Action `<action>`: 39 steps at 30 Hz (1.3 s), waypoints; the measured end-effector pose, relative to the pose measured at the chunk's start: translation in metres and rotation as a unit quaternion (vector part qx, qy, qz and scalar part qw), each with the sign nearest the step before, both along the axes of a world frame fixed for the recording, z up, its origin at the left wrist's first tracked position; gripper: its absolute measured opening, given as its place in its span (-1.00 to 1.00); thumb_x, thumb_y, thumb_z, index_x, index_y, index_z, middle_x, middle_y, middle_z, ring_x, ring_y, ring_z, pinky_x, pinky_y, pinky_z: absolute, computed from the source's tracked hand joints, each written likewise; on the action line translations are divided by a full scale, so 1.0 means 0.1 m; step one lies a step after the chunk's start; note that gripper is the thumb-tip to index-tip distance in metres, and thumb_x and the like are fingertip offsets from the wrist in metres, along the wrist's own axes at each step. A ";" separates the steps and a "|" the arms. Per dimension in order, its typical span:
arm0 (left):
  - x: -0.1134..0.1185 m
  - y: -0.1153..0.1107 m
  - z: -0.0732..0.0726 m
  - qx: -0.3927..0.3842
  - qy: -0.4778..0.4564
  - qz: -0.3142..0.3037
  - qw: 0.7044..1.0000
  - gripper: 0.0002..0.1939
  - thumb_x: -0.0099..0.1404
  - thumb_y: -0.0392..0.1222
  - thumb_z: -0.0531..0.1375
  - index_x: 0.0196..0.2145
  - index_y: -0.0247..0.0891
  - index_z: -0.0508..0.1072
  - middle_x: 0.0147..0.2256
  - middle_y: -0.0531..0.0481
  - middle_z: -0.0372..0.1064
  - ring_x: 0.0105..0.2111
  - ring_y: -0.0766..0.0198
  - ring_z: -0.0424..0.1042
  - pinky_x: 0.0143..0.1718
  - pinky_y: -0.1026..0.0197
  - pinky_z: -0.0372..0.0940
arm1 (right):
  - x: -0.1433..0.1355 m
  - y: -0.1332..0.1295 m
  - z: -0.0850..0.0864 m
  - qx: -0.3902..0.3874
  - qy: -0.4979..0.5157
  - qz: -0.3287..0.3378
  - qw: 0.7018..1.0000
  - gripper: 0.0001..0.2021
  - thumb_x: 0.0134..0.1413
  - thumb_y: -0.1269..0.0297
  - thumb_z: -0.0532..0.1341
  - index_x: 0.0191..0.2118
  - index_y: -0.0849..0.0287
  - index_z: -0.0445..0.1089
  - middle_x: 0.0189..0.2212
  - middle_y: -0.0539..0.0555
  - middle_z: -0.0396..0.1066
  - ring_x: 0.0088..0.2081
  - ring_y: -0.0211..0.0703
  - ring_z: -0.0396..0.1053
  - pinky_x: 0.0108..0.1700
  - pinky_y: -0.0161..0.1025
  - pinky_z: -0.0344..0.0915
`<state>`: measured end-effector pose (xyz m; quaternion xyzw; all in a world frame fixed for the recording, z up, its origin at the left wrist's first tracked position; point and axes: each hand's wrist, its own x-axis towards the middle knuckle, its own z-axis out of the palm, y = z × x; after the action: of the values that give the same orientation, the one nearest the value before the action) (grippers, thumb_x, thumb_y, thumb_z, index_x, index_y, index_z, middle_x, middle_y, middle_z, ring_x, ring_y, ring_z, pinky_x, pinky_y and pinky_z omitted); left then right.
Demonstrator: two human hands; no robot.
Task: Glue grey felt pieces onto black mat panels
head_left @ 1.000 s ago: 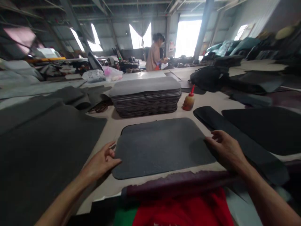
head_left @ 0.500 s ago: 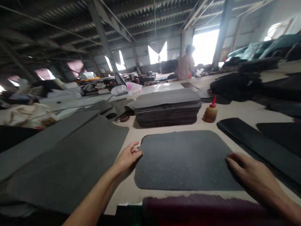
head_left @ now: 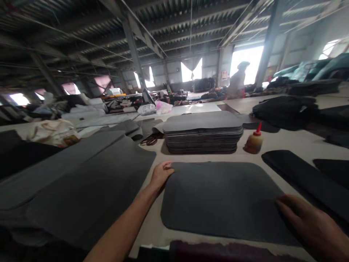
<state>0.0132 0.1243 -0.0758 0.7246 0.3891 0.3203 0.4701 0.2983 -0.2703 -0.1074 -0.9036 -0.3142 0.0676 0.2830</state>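
A dark grey rounded sheet lies flat on the table in front of me. My left hand rests at its far left corner, fingers curled on the edge. My right hand lies on its near right edge, fingers spread flat. Whether either hand grips the sheet I cannot tell. Behind the sheet stands a tall stack of like grey sheets.
A glue bottle with a red cap stands right of the stack. Large grey fabric covers the table's left side. Long black pieces lie at right, black bundles behind. A person stands far back.
The view has tilted up and panned left. My left hand slid along the sheet's left edge to its far corner. My right hand stays on the right edge.
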 end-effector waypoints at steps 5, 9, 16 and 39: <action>0.01 -0.03 -0.07 0.094 0.051 0.030 0.994 -0.71 0.30 -0.22 0.32 -0.03 -0.30 0.48 -0.27 0.01 0.45 -0.27 0.21 0.46 -0.10 0.03 0.40 | 0.00 0.00 0.02 0.004 -0.016 0.004 1.000 -0.45 0.02 -0.28 0.04 -0.12 0.00 0.51 -0.12 0.15 0.57 -0.16 0.20 0.54 -0.13 0.03 0.46; 0.02 -0.09 -0.07 0.141 0.105 0.022 0.984 -0.68 0.28 -0.25 0.32 -0.01 -0.29 0.49 -0.26 0.01 0.47 -0.32 0.23 0.45 -0.11 0.04 0.38 | -0.02 -0.01 0.03 0.002 -0.022 0.010 1.000 -0.45 0.09 -0.26 0.02 -0.09 0.01 0.50 -0.12 0.16 0.57 -0.17 0.17 0.54 -0.18 -0.01 0.45; 0.15 0.01 0.09 0.182 0.167 0.010 0.969 -0.71 0.32 -0.15 0.31 -0.03 -0.29 0.49 -0.24 -0.01 0.48 -0.24 0.19 0.48 -0.08 0.01 0.39 | -0.02 0.01 -0.03 0.010 -0.028 0.009 1.000 -0.47 0.10 -0.26 0.00 -0.10 -0.02 0.49 -0.10 0.09 0.56 -0.14 0.10 0.53 -0.11 -0.06 0.42; 0.84 -0.96 0.27 0.394 0.219 -0.198 0.870 -0.51 0.34 0.03 0.21 0.17 -0.16 0.41 0.24 -0.16 0.29 0.28 -0.06 0.16 0.33 -0.11 0.00 | -0.16 1.00 0.63 0.045 -0.182 0.158 0.970 -0.49 0.35 -0.01 -0.07 0.10 0.20 0.43 0.10 0.23 0.44 0.09 0.06 0.41 0.12 -0.09 0.32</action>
<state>0.0974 0.0286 -0.0491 0.9632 0.1716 0.1803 0.1016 0.2823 -0.1701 -0.0449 -0.8262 -0.5018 -0.0683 0.2468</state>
